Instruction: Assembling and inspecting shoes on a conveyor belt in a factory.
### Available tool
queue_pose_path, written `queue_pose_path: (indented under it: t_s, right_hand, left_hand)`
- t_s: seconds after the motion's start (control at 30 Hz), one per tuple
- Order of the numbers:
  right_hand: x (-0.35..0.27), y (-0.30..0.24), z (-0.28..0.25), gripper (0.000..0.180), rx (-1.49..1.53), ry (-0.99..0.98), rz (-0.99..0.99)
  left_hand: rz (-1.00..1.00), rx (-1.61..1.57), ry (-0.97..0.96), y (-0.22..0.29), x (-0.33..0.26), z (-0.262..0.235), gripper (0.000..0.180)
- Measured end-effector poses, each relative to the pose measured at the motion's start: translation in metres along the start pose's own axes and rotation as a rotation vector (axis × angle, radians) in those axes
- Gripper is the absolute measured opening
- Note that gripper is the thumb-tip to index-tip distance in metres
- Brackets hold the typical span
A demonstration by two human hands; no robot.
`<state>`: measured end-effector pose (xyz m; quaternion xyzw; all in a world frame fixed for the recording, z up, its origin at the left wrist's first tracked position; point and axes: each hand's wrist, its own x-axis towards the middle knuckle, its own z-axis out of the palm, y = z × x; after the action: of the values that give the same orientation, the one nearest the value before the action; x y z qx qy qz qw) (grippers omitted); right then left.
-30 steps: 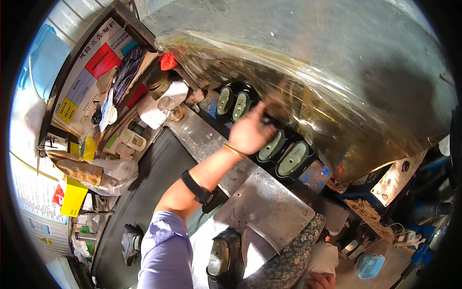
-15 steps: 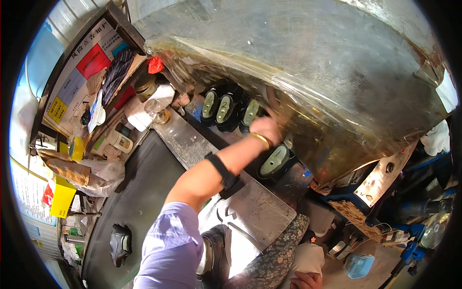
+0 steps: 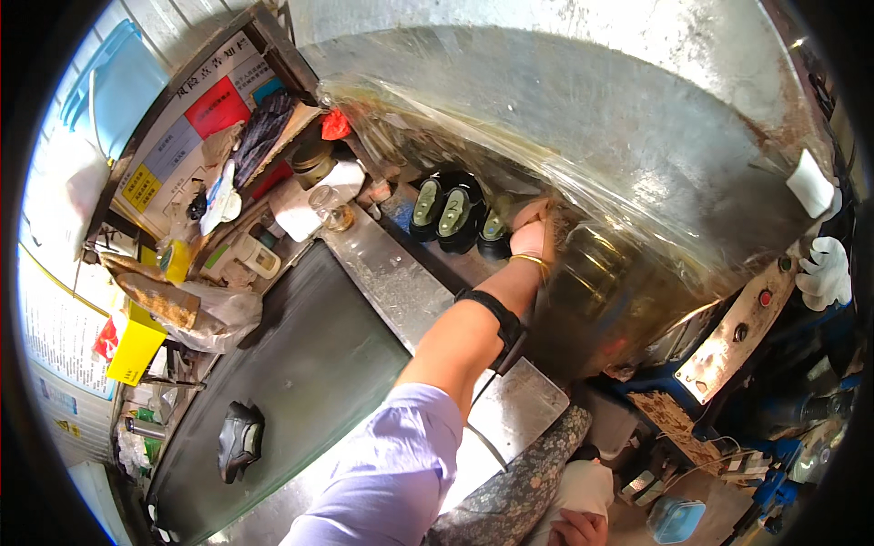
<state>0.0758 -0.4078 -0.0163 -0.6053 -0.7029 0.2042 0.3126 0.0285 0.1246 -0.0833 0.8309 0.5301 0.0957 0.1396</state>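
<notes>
My left hand (image 3: 531, 233), in a lilac sleeve (image 3: 382, 464), reaches to the clear, yellowed plastic curtain (image 3: 592, 273). Its fingers look closed on the curtain's edge, though they are partly hidden. Just left of it, black shoes on green lasts (image 3: 455, 213) stand in a row under the metal hood. The nearest black shoe (image 3: 492, 235) is partly covered by the hand. At the lower edge lies my right hand (image 3: 581, 526), next to beige cloth; its fingers are bent, its palm hidden. One more black shoe (image 3: 239, 441) sits alone on the dark conveyor belt (image 3: 319, 337).
The big grey metal hood (image 3: 564, 82) arches over the shoes. A control panel (image 3: 737, 337) with buttons is on the right. Jars (image 3: 332, 209), a yellow box (image 3: 137, 346) and plastic bags crowd the left shelf. A blue tub (image 3: 675, 519) stands lower right.
My left hand has moved from the third shoe rightward to the curtain. The curtain now hangs over the spot where a fourth shoe showed. The whole view has shifted slightly.
</notes>
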Motion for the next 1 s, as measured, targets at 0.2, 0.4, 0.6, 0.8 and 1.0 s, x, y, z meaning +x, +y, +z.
queue_pose_path:
  t_s: [0.2,0.4,0.6,0.8,1.0]
  right_hand:
    - [-0.008,0.002,-0.002,0.037,-0.132,0.095,-0.004]
    - [-0.011,0.002,0.012,0.015,-0.056,0.194,0.03]
    - [-0.023,-0.026,0.04,0.012,-0.113,0.071,-0.144]
    - [-0.029,-0.052,0.082,0.054,0.626,-0.323,0.226]
    - [-0.013,-0.114,0.058,0.066,1.585,-0.244,0.537]
  left_hand:
    - [0.405,0.316,-0.384,-0.001,-0.156,-0.045,0.028]
    - [-0.213,-0.109,-0.413,-0.043,-0.405,-0.174,0.087]
    - [-0.485,-0.423,0.293,-0.034,-0.551,-0.105,0.097]
    - [-0.568,-1.032,0.252,-0.045,-0.558,-0.095,0.068]
    - [-0.372,-1.605,0.171,0.054,-0.569,-0.107,0.063]
